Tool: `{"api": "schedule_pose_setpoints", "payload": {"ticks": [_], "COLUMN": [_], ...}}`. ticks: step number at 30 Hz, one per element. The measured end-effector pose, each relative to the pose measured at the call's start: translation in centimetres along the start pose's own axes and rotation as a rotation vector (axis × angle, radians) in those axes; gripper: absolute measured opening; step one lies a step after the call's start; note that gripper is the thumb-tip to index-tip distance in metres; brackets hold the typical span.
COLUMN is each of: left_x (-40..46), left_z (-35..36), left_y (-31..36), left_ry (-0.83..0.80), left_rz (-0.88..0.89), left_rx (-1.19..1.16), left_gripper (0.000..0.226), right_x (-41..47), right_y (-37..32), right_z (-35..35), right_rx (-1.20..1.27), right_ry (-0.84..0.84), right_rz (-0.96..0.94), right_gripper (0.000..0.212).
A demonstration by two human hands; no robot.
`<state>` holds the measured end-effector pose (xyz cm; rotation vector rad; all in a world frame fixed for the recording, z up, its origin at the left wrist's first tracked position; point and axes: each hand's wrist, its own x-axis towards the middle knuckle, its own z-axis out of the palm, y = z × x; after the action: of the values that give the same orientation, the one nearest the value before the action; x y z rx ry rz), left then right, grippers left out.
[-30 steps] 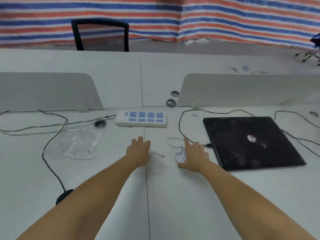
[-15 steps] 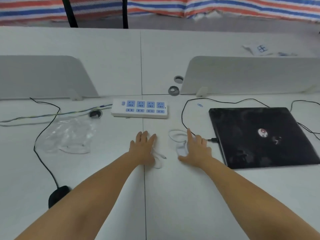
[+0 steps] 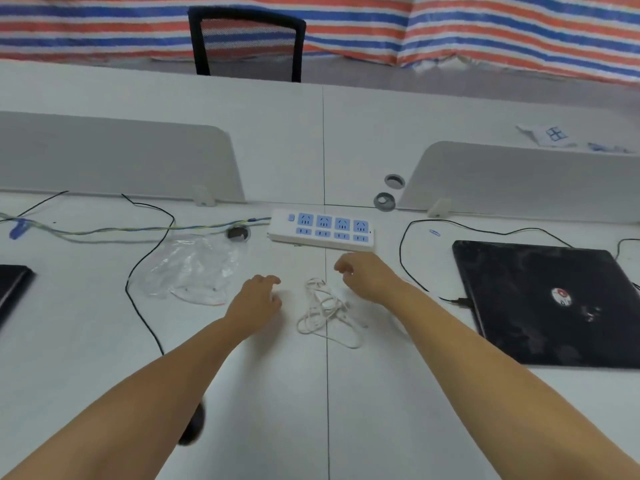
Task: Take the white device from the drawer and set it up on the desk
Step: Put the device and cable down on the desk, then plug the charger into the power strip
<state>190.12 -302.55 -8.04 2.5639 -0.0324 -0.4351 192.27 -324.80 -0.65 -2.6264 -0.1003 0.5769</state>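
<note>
A tangled white cable [image 3: 323, 311] lies loose on the white desk [image 3: 277, 393], between my two hands. My left hand [image 3: 254, 301] hovers just left of it, fingers loosely curled, holding nothing. My right hand [image 3: 367, 277] hovers to the right and slightly beyond the cable, fingers bent downward and apart, also holding nothing. I cannot make out a white device body apart from the cable. Just beyond my hands lies a white power strip [image 3: 322, 230] with blue sockets.
A closed black laptop [image 3: 554, 303] lies at the right with a black cord [image 3: 415, 237] plugged in. A clear plastic bag [image 3: 194, 268] and black wires [image 3: 138, 299] lie at the left. Grey divider panels [image 3: 519, 181] stand behind. A black chair [image 3: 247, 43] is beyond the desk.
Both hands have lifted off the white cable and moved apart. The cable now lies uncovered in a loose tangle between them. The camera tilted up.
</note>
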Motion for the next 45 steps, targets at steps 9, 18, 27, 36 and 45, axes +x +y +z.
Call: {"api": "schedule_pose_setpoints", "payload": {"ticks": [9,18,27,36,45], "left_x": [-2.8,-2.3,-2.4,-2.5,-1.1], "left_z": [2.5,2.3,1.4,1.7,1.5], "left_y": [-1.7,-1.9,-2.0,3.4,6.9], "left_ry": [-0.045,-0.051,0.063,0.137,-0.082], "left_rz": [-0.066,-0.060,-0.018,0.322,0.417], "left_rx": [-0.076,-0.063,-0.068,-0.071,-0.214], "left_gripper": [0.026,0.025,0.017,0.062,0.040], "right_x": [1.8,1.7,2.0,-0.1,-1.3], "right_y": [1.8,0.4,-0.7,-1.8,-1.9], "right_z": [7.2,8.8,5.4,-0.6,-2.5], "right_rx": [0.105,0.018,0.615,1.395,1.605], "right_ry": [-0.049,-0.039,0.075,-0.074,-0.187], "right_rz": [0.274,0.315,0.374,0.293,0.194], "right_gripper": [0.063,0.077,0.046,0.017,0.041]}}
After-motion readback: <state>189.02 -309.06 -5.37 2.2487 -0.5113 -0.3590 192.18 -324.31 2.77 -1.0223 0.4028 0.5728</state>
